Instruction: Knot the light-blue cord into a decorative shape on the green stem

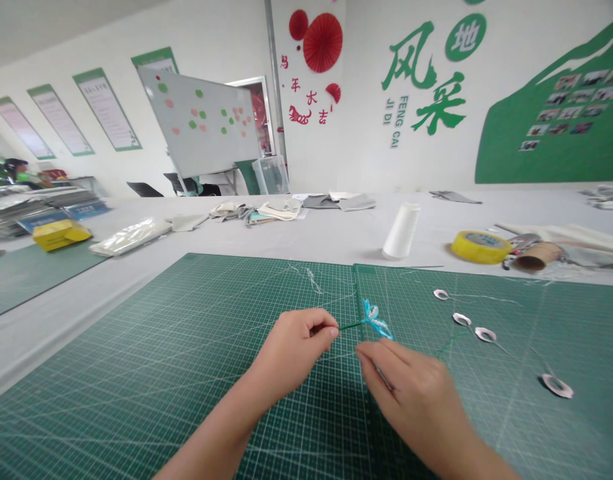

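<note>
Head view, 12 o'clock = straight away from body. Pinches near end of green stem (350, 326) btwn thumb & fingers of L hand (291, 343), closed on it. Carries blue flower (371, 311) at stem's far end, over cutting mat (186, 333). Runs stem's long axis approx 9 to 3 o'clock, tilted slightly twd 2. Puts flower at abt 3 from L fingertips, but at abt 1 from tips of R hand (416, 380), so nearer to R. Draws R thumb & index tips close tog. just below stem; can't tell if fully closed or pinching fine thread. Can't tell if R knuckles touch petals either.

Shows white oval rings (566, 391) w/ thin tails on mat, btwn 2 & 3 from R hand; thread cone (402, 230) near 12, yellow tape roll (474, 253) nearer 1.

Reads "风采", "地", "FENG CAI" & "JI DI" in green wall lettering (444, 107); "年大吉" in red characters (311, 98). Can't make out print on yellow box (61, 235) or posters (106, 110); no brand legible.
</note>
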The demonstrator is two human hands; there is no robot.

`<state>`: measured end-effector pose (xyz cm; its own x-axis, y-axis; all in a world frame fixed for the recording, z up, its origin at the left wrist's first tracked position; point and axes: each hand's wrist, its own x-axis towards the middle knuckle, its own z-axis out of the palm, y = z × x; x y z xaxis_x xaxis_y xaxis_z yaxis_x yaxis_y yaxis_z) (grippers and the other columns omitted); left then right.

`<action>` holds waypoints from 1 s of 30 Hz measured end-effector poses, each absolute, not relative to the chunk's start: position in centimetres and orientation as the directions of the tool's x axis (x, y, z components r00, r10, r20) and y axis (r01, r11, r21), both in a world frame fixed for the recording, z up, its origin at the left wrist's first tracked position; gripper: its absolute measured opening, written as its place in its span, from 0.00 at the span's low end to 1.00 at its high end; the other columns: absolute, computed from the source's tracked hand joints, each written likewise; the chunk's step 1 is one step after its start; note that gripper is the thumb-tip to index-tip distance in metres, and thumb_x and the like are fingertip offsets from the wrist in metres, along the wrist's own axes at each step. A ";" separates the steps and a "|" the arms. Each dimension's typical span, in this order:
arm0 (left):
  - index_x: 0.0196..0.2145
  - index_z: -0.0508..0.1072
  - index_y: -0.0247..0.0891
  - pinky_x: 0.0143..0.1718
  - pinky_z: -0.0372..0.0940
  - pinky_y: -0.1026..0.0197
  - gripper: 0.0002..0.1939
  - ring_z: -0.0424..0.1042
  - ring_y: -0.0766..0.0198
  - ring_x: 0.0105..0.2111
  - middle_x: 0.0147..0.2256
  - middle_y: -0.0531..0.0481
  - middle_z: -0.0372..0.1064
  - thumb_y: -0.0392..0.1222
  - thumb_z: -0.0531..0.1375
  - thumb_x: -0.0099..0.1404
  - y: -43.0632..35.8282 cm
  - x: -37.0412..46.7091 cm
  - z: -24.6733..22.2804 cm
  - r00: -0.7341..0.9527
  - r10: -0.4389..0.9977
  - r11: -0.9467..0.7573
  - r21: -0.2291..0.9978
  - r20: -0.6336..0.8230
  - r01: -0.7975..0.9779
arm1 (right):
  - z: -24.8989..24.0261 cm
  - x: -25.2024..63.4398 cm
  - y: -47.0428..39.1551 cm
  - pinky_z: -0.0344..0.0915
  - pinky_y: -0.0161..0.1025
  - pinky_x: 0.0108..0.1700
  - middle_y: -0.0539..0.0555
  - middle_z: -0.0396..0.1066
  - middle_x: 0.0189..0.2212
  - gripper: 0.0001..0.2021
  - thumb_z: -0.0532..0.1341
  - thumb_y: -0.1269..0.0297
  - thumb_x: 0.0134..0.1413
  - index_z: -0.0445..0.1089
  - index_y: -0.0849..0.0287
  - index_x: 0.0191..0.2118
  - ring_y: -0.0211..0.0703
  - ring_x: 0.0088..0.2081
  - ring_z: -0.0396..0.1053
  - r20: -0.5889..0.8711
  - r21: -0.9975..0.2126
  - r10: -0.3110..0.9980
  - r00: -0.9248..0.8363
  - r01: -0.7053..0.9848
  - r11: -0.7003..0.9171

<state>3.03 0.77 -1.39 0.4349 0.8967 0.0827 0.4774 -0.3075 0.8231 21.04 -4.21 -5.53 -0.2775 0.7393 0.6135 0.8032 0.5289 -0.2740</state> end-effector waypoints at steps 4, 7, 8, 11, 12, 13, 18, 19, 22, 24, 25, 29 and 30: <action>0.26 0.71 0.36 0.29 0.55 0.64 0.08 0.61 0.67 0.26 0.24 0.55 0.66 0.39 0.56 0.62 0.8 3.1 -1.0 0.459 0.888 -0.167 0.924 -0.011 0.345 | -5.6 20.8 -4.3 0.60 0.37 0.27 0.52 0.72 0.23 0.14 0.51 0.69 0.62 0.73 0.60 0.31 0.40 0.23 0.70 0.612 -0.317 0.752 -0.245 0.795 0.517; 0.32 0.73 0.37 0.26 0.52 0.65 0.06 0.57 0.69 0.22 0.22 0.56 0.64 0.39 0.57 0.61 0.9 3.2 -1.0 0.469 0.877 -0.025 0.965 -0.104 0.261 | -5.6 20.8 -4.3 0.61 0.36 0.28 0.53 0.73 0.24 0.14 0.51 0.69 0.62 0.73 0.60 0.31 0.41 0.24 0.70 0.625 -0.342 0.749 -0.222 0.784 0.518; 0.35 0.73 0.37 0.25 0.51 0.66 0.07 0.55 0.70 0.21 0.22 0.57 0.64 0.39 0.57 0.60 0.9 3.2 -1.0 0.469 0.873 0.022 0.970 -0.136 0.240 | -5.6 20.8 -4.3 0.62 0.36 0.28 0.53 0.73 0.24 0.14 0.51 0.69 0.62 0.73 0.59 0.31 0.41 0.24 0.70 0.627 -0.355 0.749 -0.213 0.778 0.518; 0.38 0.74 0.37 0.23 0.47 0.66 0.10 0.49 0.72 0.18 0.21 0.58 0.62 0.40 0.58 0.59 0.8 3.2 -1.0 0.465 0.865 0.095 0.971 -0.189 0.219 | -5.7 20.9 -4.2 0.63 0.36 0.29 0.52 0.73 0.24 0.13 0.52 0.69 0.62 0.73 0.59 0.32 0.40 0.24 0.71 0.621 -0.391 0.759 -0.195 0.763 0.515; 0.36 0.75 0.37 0.22 0.46 0.66 0.09 0.48 0.72 0.18 0.21 0.58 0.61 0.41 0.58 0.59 0.7 3.2 -1.0 0.464 0.865 0.095 0.970 -0.192 0.224 | -5.7 20.9 -4.2 0.64 0.36 0.29 0.52 0.73 0.24 0.13 0.52 0.69 0.62 0.73 0.59 0.32 0.40 0.24 0.71 0.619 -0.398 0.762 -0.191 0.760 0.514; 0.34 0.75 0.37 0.22 0.46 0.66 0.08 0.48 0.72 0.18 0.20 0.58 0.60 0.41 0.58 0.60 0.7 3.2 -0.9 0.465 0.865 0.089 0.969 -0.191 0.233 | -5.7 20.9 -4.2 0.64 0.36 0.29 0.52 0.74 0.25 0.13 0.52 0.69 0.61 0.73 0.59 0.32 0.40 0.24 0.71 0.618 -0.403 0.763 -0.189 0.757 0.513; 0.27 0.74 0.36 0.22 0.46 0.66 0.10 0.50 0.72 0.19 0.20 0.58 0.57 0.43 0.57 0.62 0.5 3.3 -0.7 0.474 0.866 0.032 0.963 -0.160 0.266 | -5.7 20.8 -4.2 0.65 0.37 0.29 0.53 0.76 0.27 0.13 0.52 0.69 0.61 0.73 0.59 0.33 0.42 0.25 0.73 0.617 -0.399 0.762 -0.196 0.757 0.517; 0.26 0.73 0.36 0.23 0.46 0.65 0.11 0.51 0.71 0.20 0.19 0.58 0.57 0.43 0.57 0.62 0.5 3.3 -0.7 0.478 0.866 0.015 0.964 -0.144 0.264 | -5.8 20.7 -4.2 0.65 0.37 0.29 0.53 0.76 0.26 0.13 0.52 0.69 0.61 0.73 0.58 0.33 0.42 0.25 0.73 0.614 -0.393 0.763 -0.203 0.760 0.518; 0.24 0.73 0.35 0.23 0.46 0.65 0.13 0.50 0.71 0.20 0.18 0.58 0.54 0.44 0.57 0.62 0.5 3.3 -0.8 0.492 0.861 0.002 0.967 -0.131 0.255 | -5.9 20.7 -4.3 0.65 0.37 0.28 0.53 0.76 0.25 0.13 0.51 0.70 0.61 0.73 0.58 0.33 0.42 0.24 0.73 0.599 -0.368 0.766 -0.234 0.769 0.522; 0.24 0.72 0.35 0.23 0.46 0.65 0.13 0.49 0.71 0.20 0.17 0.59 0.52 0.45 0.58 0.62 0.4 3.2 -0.9 0.505 0.853 0.011 0.971 -0.134 0.238 | -5.9 20.7 -4.4 0.65 0.37 0.27 0.52 0.76 0.24 0.13 0.51 0.70 0.61 0.73 0.58 0.31 0.43 0.23 0.73 0.585 -0.361 0.772 -0.249 0.772 0.523; 0.23 0.72 0.35 0.23 0.45 0.65 0.13 0.48 0.71 0.20 0.17 0.59 0.51 0.45 0.58 0.62 0.4 3.2 -0.9 0.511 0.849 0.015 0.974 -0.133 0.228 | -6.0 20.7 -4.4 0.64 0.37 0.27 0.52 0.76 0.24 0.13 0.51 0.70 0.61 0.73 0.58 0.31 0.43 0.23 0.74 0.577 -0.363 0.776 -0.254 0.772 0.522; 0.23 0.72 0.35 0.23 0.45 0.64 0.13 0.48 0.71 0.20 0.16 0.59 0.50 0.44 0.58 0.61 0.4 3.2 -0.8 0.514 0.850 0.006 0.976 -0.119 0.217 | -5.8 20.7 -4.5 0.63 0.37 0.26 0.52 0.77 0.24 0.14 0.51 0.69 0.61 0.72 0.57 0.29 0.42 0.23 0.74 0.570 -0.376 0.781 -0.256 0.764 0.525; 0.23 0.72 0.35 0.23 0.46 0.64 0.13 0.49 0.71 0.20 0.17 0.59 0.51 0.44 0.58 0.61 0.4 3.1 -0.8 0.511 0.852 0.002 0.975 -0.117 0.221 | -5.8 20.7 -4.4 0.64 0.36 0.26 0.52 0.77 0.25 0.14 0.51 0.70 0.61 0.72 0.57 0.29 0.42 0.23 0.74 0.570 -0.386 0.782 -0.253 0.757 0.527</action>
